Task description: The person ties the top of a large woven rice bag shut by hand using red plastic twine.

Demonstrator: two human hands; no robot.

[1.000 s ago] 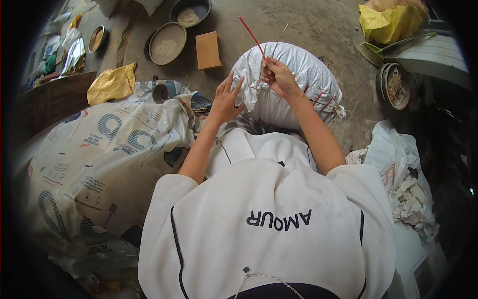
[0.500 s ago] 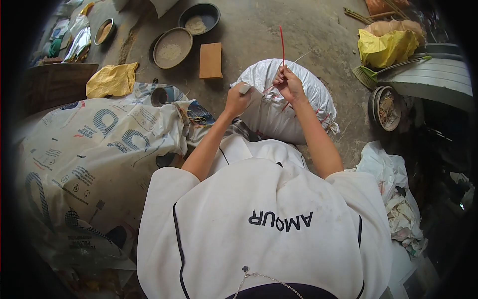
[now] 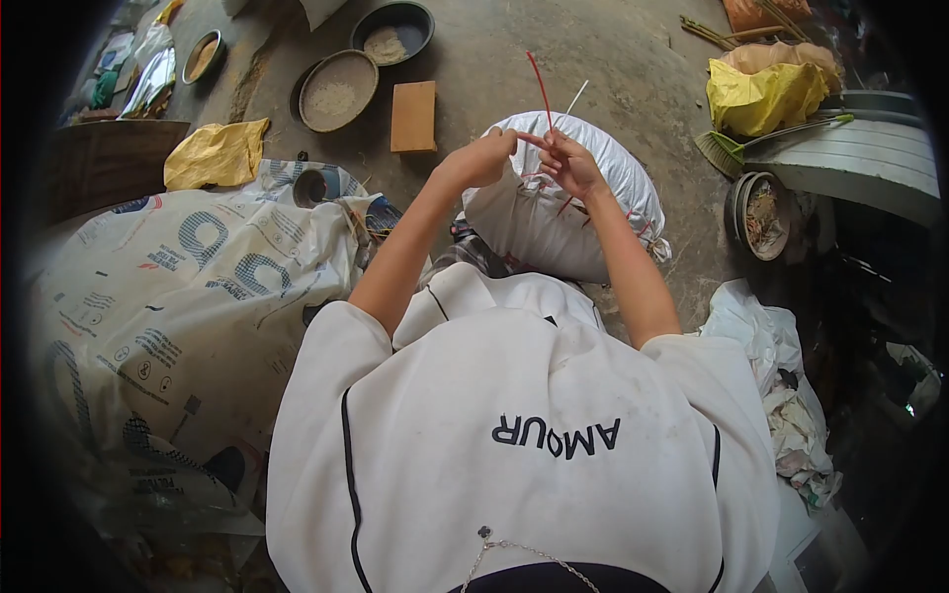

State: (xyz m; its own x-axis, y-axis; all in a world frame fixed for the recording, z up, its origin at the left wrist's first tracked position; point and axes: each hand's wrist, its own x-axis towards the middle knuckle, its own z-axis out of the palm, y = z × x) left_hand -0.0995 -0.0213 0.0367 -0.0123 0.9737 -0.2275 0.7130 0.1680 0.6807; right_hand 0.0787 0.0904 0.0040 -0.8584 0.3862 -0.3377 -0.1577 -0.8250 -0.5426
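Observation:
A stuffed white sack (image 3: pixel 618 178) sits on the floor in front of me, with red ties along its near side. My right hand (image 3: pixel 573 166) is over the sack, its fingers pinched on a thin red strip (image 3: pixel 539 83) that stands up from them. Beside that strip a short white strip (image 3: pixel 577 97) also sticks up. My left hand (image 3: pixel 481 161) is at the sack's left edge, index finger reaching to the right hand's fingertips. Its other fingers are curled, and what they hold, if anything, is hidden.
An orange-brown block (image 3: pixel 413 117) and round pans (image 3: pixel 339 91) lie beyond the sack. Printed plastic sheeting (image 3: pixel 188 326) covers the left side. At the right are a green broom (image 3: pixel 720 154), a yellow bag (image 3: pixel 766 96) and a round basket (image 3: pixel 761 217).
My left hand has moved up and right, its finger now meeting my right hand. The red strip leans further left, and the white strip stands steeper.

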